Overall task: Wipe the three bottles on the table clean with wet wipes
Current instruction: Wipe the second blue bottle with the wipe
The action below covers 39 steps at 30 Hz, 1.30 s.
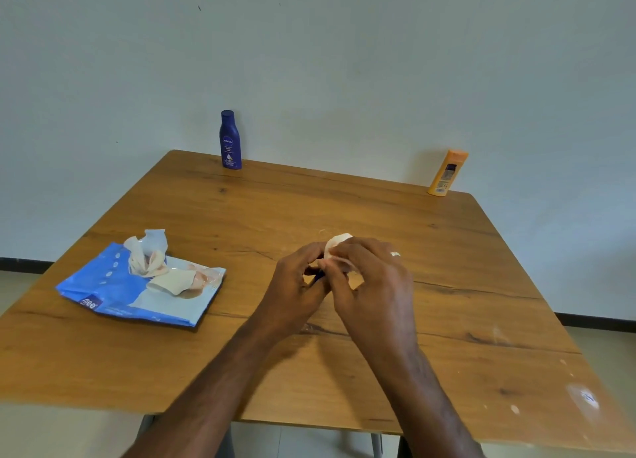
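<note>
My left hand (296,282) and my right hand (371,278) meet over the middle of the wooden table (447,285). Between them is a small dark blue bottle (318,274), almost fully hidden by my fingers. My left hand grips it. My right hand presses a white wet wipe (335,244) around its top. A tall dark blue lotion bottle (230,140) stands upright at the table's far edge, left of centre. An orange bottle (446,172) stands at the far right corner.
A blue wet-wipe pack (113,292) lies flat at the left, with crumpled wipes (148,254) bunched at its opening. A pale wall is right behind the table. White smudges mark the table's near right corner (585,397).
</note>
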Motion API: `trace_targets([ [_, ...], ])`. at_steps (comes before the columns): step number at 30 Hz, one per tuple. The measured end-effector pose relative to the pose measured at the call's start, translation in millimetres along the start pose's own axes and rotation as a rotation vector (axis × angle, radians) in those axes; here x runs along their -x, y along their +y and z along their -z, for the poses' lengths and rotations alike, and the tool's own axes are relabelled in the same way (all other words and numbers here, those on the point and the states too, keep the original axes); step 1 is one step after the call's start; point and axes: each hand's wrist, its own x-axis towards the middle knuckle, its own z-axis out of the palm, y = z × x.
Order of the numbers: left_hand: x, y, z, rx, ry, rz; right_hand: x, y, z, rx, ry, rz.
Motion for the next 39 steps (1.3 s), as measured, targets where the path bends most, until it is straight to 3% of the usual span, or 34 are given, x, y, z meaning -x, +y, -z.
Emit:
trace_targets([
  [5, -0.3, -2.8, 4.1, -0.009, 0.058, 0.043, 6.9, 17.1, 0.5, -0.269, 0.075, -0.189],
  [8, -2.3, -9.7, 9.6, 0.102, 0.219, 0.144, 17.8, 33.2, -2.6, -0.301, 0.024, -0.346],
  [10, -2.0, -14.3, 11.8, 0.236, 0.292, 0.179, 26.0, 44.2, -3.3, -0.365, 0.029, -0.483],
  [15, 0.8, -21.7, 17.2, 0.829, 0.470, 0.392, 41.1, 52.5, -4.7, -0.512, 0.191, -0.714],
  [19, 7.4, -29.1, 17.3, 0.996, 0.546, 0.498, 46.4, 37.3, -10.3, -0.741, 0.175, -0.850],
  [22, 14.5, -34.7, 14.5, 0.878, 0.457, 0.506, 40.0, 23.8, -8.3, -0.879, 0.178, -0.890],
  [27, 21.7, -37.3, 18.0, 0.188, 0.156, 0.285, 28.1, 18.9, 4.9, -0.880, 0.178, -0.811],
  [29, 21.9, -36.1, 15.0, 0.029, 0.038, 0.174, 26.5, 15.7, 5.0, -0.864, 0.185, -0.808],
  [32, 22.1, -35.2, 7.5, 0.031, -0.059, 0.173, 26.4, 10.9, 2.3, -0.856, 0.219, -0.825],
  [35, 20.6, -36.0, 3.9, 0.086, -0.052, 0.176, 28.6, 7.8, 0.4, -0.871, 0.208, -0.827],
  [39, 17.8, -39.3, 5.2, 0.007, -0.030, 0.040, 30.6, 12.8, 2.9, -0.868, 0.203, -0.829],
])
